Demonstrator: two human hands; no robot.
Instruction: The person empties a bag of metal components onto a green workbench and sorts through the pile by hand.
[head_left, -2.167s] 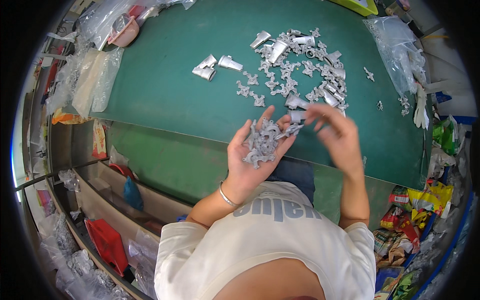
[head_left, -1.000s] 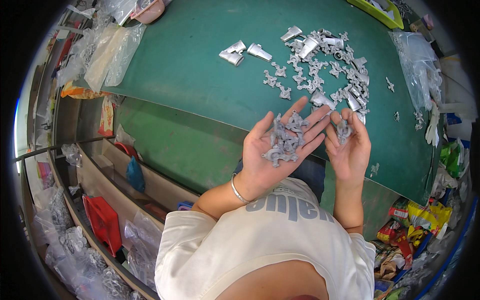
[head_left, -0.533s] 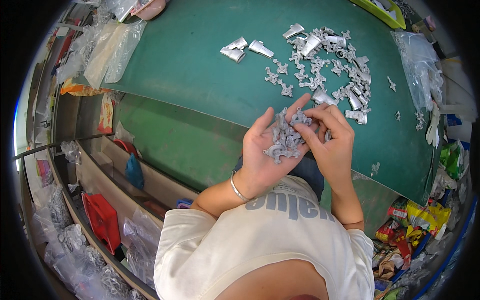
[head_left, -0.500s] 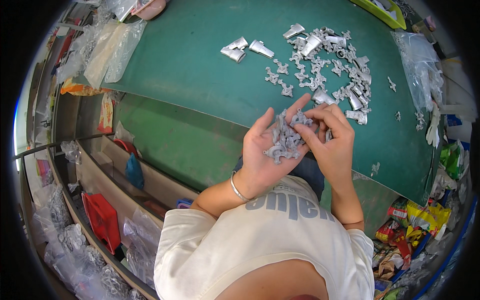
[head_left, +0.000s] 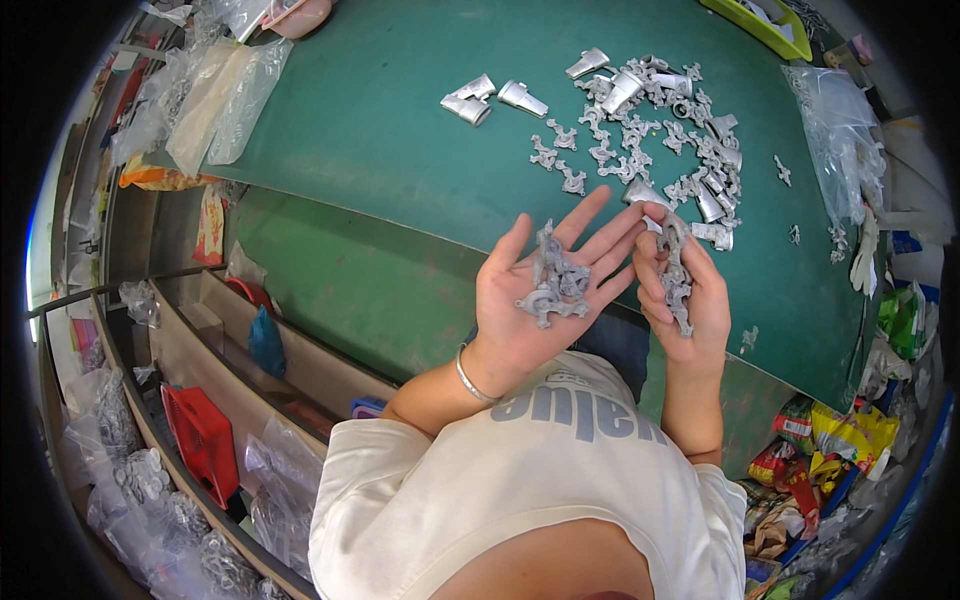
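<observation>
My left hand (head_left: 520, 300) is palm up with fingers stretched out, holding a small heap of grey metal castings (head_left: 555, 280) on the palm. Beside it, my right hand (head_left: 700, 310) is closed round more castings of the same kind (head_left: 674, 275), lined up along its curled fingers. The fingertips of the two hands are close together; whether they touch, I cannot tell. Past my hands, on the green table (head_left: 380, 130), lies a loose pile of similar small castings (head_left: 635, 135) mixed with shiny silver tapered sleeves (head_left: 622, 92).
Three silver sleeves (head_left: 522, 97) lie left of the pile. Clear plastic bags (head_left: 835, 140) hang over the table's right edge, near a white glove (head_left: 866, 255). A yellow-green tray (head_left: 765, 25) stands far right. Left of me are wooden compartments with a red basket (head_left: 205, 440).
My right hand has moved right, off the heap in my left palm, and turned so the castings in its fingers show. The left hand has shifted slightly left and opened flatter.
</observation>
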